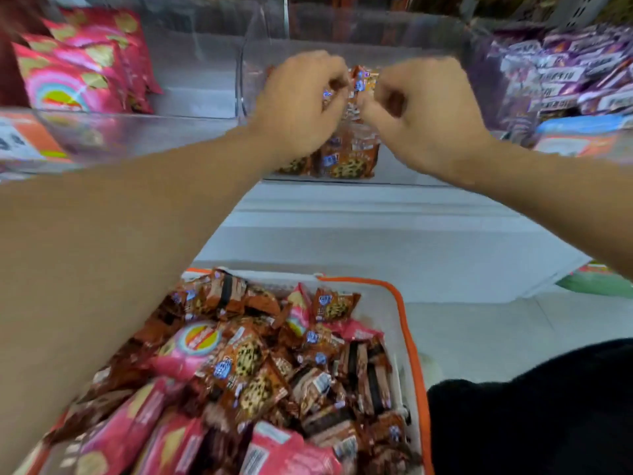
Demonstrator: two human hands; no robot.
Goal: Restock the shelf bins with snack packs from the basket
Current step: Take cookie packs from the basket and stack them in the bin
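Pink packs [78, 66] are filling the left bin, while the left hand [301, 108] and right hand [424, 121] are pinching their grip shut on brown cookie packs [349, 156] in the barely stocked middle bin [342, 39]. The basket [407, 320] below is looking nearly full, so most restocking is likely remaining.

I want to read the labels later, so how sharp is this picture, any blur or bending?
Head view: motion blur smears both the left hand and right hand, purple packs unreadable; basket packs sharper; wide-angle lens bends the clear bin edges.
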